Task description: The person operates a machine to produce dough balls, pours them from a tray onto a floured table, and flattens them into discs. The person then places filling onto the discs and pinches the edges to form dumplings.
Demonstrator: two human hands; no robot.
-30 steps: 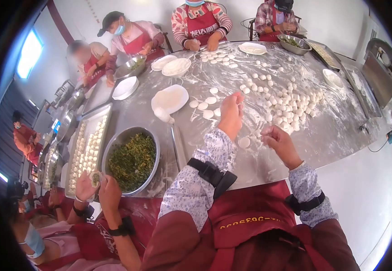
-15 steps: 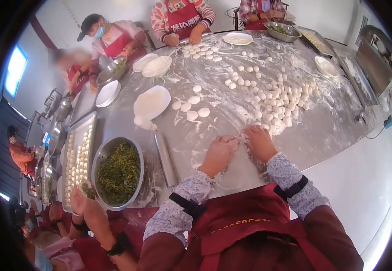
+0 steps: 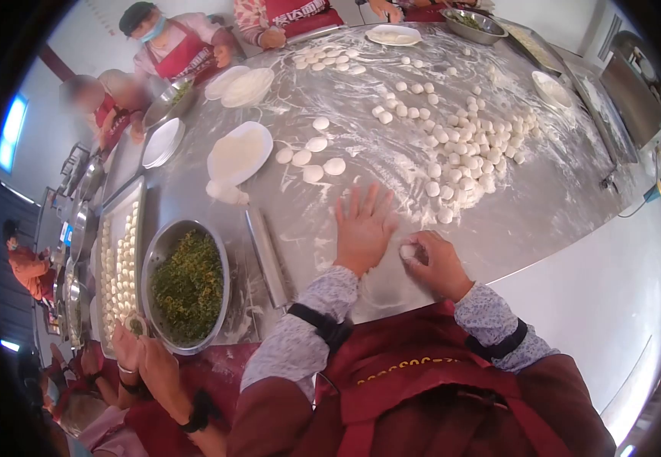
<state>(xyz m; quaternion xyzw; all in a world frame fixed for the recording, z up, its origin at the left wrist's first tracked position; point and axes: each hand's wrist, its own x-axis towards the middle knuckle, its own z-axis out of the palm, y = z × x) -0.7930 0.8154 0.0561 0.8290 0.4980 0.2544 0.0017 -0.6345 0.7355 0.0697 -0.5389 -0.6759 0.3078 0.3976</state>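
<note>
My left hand (image 3: pixel 364 228) is spread with its fingers apart over the floured steel table (image 3: pixel 284 194), holding nothing. To its right, my right hand (image 3: pixel 438 263) pinches a small white dough piece (image 3: pixel 408 251) between thumb and fingers. Beyond both hands lies a pile of small dough pieces (image 3: pixel 471 164). Several flattened dough rounds (image 3: pixel 316 144) lie farther forward on the left. A metal rolling pin (image 3: pixel 267 257) rests left of my left hand.
A steel bowl of green filling (image 3: pixel 187 286) and a tray of dumplings (image 3: pixel 121 259) stand at left. A co-worker's hands (image 3: pixel 147 358) are beside them. A plate of wrappers (image 3: pixel 240 152) sits beyond the pin. Other people stand along the far edge.
My left hand has opened, its fingers spread forward. My right hand has come down nearer the table edge, and a dough piece now shows in it. The view has shifted slightly.
</note>
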